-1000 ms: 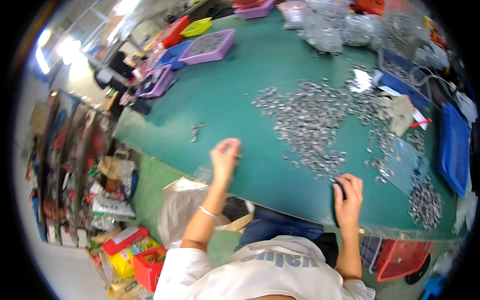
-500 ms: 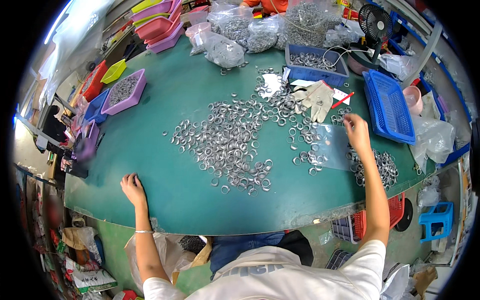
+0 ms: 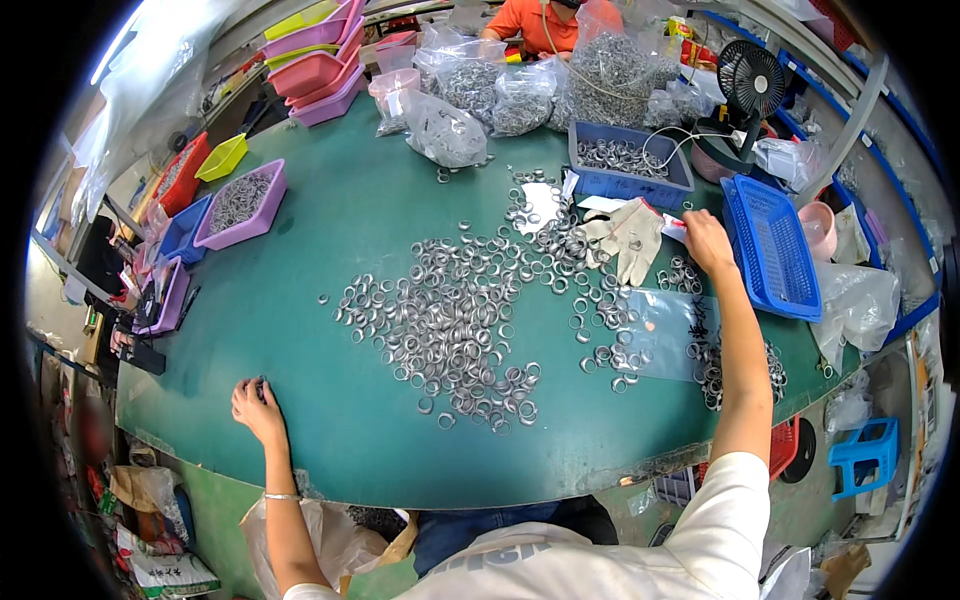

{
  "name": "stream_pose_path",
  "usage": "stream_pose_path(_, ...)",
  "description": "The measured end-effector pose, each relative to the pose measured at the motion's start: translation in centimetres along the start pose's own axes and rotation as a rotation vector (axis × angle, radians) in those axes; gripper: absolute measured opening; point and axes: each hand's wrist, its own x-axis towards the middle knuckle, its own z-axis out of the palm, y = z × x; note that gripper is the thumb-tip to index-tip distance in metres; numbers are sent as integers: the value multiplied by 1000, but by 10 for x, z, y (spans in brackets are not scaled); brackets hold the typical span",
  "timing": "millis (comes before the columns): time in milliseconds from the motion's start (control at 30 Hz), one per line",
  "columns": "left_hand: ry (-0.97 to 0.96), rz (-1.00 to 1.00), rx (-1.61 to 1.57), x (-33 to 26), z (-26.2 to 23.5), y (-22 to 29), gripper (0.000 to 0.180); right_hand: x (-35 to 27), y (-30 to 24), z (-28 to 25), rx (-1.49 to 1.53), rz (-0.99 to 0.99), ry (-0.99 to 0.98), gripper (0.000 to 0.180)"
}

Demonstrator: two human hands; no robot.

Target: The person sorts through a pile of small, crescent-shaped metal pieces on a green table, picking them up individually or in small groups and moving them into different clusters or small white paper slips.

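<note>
At the left of the table my left hand (image 3: pixel 257 410) rests with curled fingers. A small dark grey thing shows at its fingertips, too small to name. My right hand (image 3: pixel 708 243) reaches to the far right, its fingers closed on a red pen (image 3: pixel 674 221) that they partly cover. Beside the pen lies a pale work glove (image 3: pixel 632 243). Many grey metal rings (image 3: pixel 450 325) spread in a loose heap over the middle of the table. Below my right forearm, a clear plastic bag (image 3: pixel 655 340) lies flat, with more rings (image 3: pixel 710 372) at its edge.
A blue bin of rings (image 3: pixel 632 180), a small black fan (image 3: pixel 750 80) and stacked blue baskets (image 3: pixel 775 250) stand at the right. Filled clear bags (image 3: pixel 470 90) line the far edge, where a person in orange (image 3: pixel 530 25) sits. A pink tray (image 3: pixel 245 212) is at left.
My right hand has moved from over the loose rings to the red pen and closed on it; the pen has turned. My left hand stays at the table's left. The view has tilted up slightly.
</note>
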Motion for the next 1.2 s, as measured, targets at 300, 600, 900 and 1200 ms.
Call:
stream_pose_path(300, -27, -8, -27, 1, 2, 7, 19, 20, 18, 19, 405, 363, 176, 19)
stream_pose_path(600, -19, -10, -27, -1, 0, -1, 20, 35, 23, 47, 293, 793, -375, 57)
stream_pose_path(900, -21, -25, -63, 1, 2, 3, 20, 34, 44, 68, 317, 760, -291, 64)
stream_pose_path(1200, -10, -28, -65, -1, 3, 1, 20, 39, 18, 28, 313, 893, -391, 57)
